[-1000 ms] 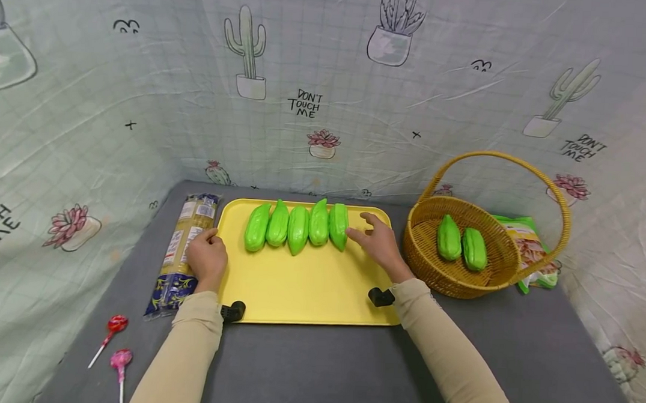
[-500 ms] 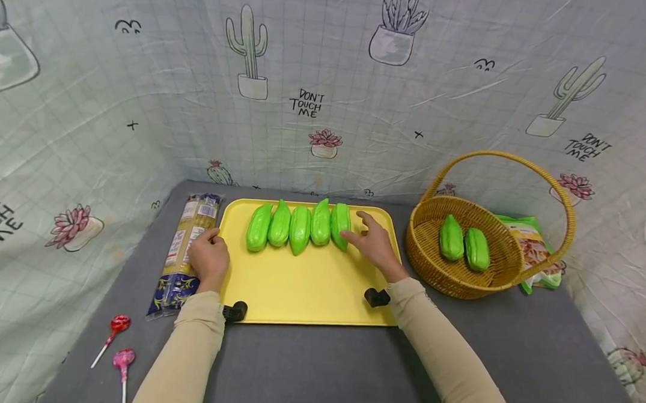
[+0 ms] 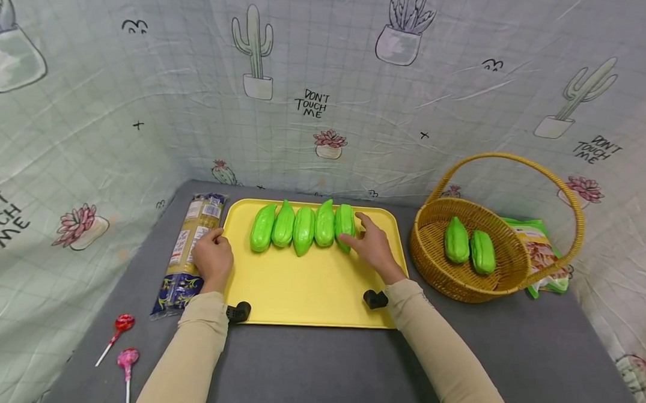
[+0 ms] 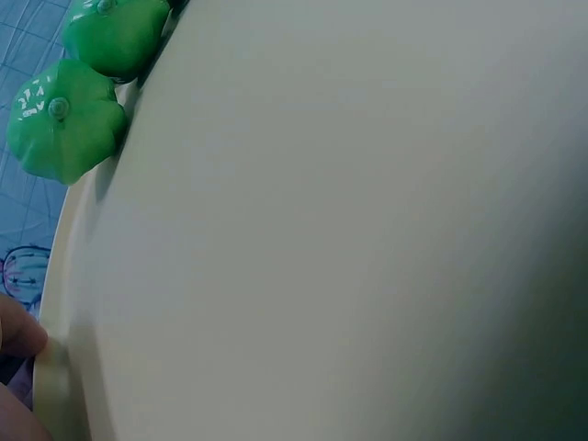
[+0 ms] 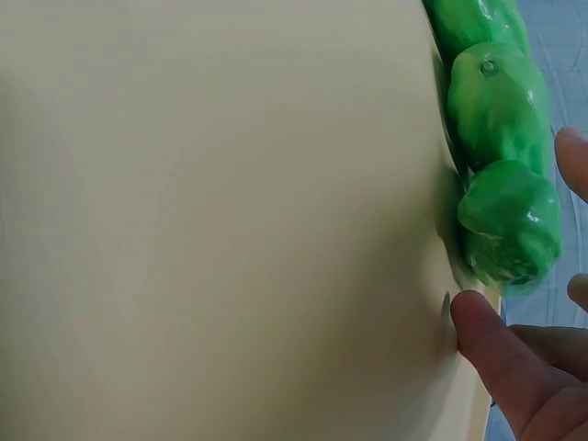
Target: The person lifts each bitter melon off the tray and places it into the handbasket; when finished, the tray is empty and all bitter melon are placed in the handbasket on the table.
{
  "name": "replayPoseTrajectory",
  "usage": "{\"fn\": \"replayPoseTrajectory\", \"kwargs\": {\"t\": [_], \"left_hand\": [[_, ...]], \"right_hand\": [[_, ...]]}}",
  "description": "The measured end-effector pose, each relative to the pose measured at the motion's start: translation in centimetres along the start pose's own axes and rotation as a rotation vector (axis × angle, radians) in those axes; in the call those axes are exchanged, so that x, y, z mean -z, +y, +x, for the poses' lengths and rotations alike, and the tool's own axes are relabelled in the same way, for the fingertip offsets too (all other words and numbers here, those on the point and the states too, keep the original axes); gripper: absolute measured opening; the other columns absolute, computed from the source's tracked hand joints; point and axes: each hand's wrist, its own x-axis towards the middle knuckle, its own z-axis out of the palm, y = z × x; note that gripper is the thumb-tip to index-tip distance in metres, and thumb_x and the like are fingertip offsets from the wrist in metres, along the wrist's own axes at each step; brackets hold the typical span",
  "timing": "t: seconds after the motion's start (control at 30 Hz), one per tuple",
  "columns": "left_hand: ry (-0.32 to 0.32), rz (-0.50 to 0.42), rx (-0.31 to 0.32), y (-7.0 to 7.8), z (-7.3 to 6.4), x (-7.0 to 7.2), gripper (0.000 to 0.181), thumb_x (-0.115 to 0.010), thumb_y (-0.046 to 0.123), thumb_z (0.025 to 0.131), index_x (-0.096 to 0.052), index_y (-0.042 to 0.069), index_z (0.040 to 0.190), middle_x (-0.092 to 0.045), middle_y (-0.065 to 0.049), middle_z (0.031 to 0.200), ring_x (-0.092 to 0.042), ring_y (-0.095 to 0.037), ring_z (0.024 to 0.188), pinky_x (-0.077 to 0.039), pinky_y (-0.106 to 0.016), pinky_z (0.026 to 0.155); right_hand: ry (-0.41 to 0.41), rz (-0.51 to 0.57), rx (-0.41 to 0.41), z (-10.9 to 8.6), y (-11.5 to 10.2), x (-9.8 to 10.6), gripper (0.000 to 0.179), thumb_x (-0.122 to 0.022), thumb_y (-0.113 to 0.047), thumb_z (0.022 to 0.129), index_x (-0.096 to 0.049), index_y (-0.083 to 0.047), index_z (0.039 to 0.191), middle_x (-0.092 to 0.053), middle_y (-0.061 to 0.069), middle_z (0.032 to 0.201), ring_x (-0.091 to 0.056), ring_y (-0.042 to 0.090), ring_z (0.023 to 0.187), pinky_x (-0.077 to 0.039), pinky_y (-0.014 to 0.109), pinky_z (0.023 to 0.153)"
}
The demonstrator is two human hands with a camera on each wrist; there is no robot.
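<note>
Several glossy green, ribbed, fruit-shaped pieces stand side by side along the far part of a yellow tray (image 3: 297,290). By the rightmost green ribbed piece (image 3: 345,222) is my right hand (image 3: 374,246), its thumb and forefinger spread. In the right wrist view the thumb (image 5: 496,349) lies just below that piece's end (image 5: 510,230), while the other fingers are spread off to the right. My left hand (image 3: 213,258) rests at the tray's left rim, fingers loosely curled. One fingertip (image 4: 23,331) comes right up to the rim (image 4: 55,276) in the left wrist view.
A wicker basket (image 3: 462,292) with a tall handle stands right of the tray, two more green pieces (image 3: 456,240) in it. Behind it lies a green packet (image 3: 540,250). On the left are a blue-and-gold bag (image 3: 182,249) and two lollipops (image 3: 124,323). Printed cloth hangs behind.
My right hand has moved left, so its thumb now overlaps the lower end of the rightmost green piece. The left hand stays at the rim. The head view has shifted slightly.
</note>
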Motion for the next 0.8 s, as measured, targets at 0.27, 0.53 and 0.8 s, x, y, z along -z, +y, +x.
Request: {"fn": "replayPoseTrajectory", "kwargs": {"t": [0.27, 0.53, 0.8], "left_hand": [[0.003, 0.002, -0.002, 0.0, 0.2, -0.2, 0.035, -0.047, 0.007, 0.102, -0.070, -0.001, 0.127, -0.068, -0.024, 0.129, -0.061, -0.044, 0.122, -0.048, -0.056, 0.106], [0.004, 0.012, 0.007, -0.1, 0.2, -0.3, 0.035, -0.047, 0.007, 0.102, -0.070, 0.000, 0.127, -0.068, -0.023, 0.130, -0.061, -0.044, 0.123, -0.048, -0.056, 0.105], [0.002, 0.012, 0.011, -0.2, 0.1, -0.3, 0.035, -0.047, 0.007, 0.102, -0.070, 0.000, 0.127, -0.068, -0.024, 0.129, -0.061, -0.044, 0.122, -0.048, -0.056, 0.105]], "right_hand": [[0.004, -0.027, 0.030, 0.0, -0.1, -0.3, 0.079, -0.073, -0.037, 0.094, -0.036, -0.011, 0.158, -0.049, 0.025, 0.153, -0.057, 0.042, 0.132, -0.052, 0.054, 0.103], [0.015, -0.054, 0.056, 0.3, 0.1, -0.8, 0.081, -0.073, -0.038, 0.093, -0.035, -0.009, 0.159, -0.059, 0.024, 0.142, -0.064, 0.037, 0.116, -0.054, 0.050, 0.094], [-0.004, -0.024, 0.056, 0.4, -0.2, -1.1, 0.080, -0.073, -0.033, 0.094, -0.034, -0.009, 0.159, -0.046, 0.021, 0.157, -0.059, 0.040, 0.132, -0.052, 0.051, 0.106]]}}
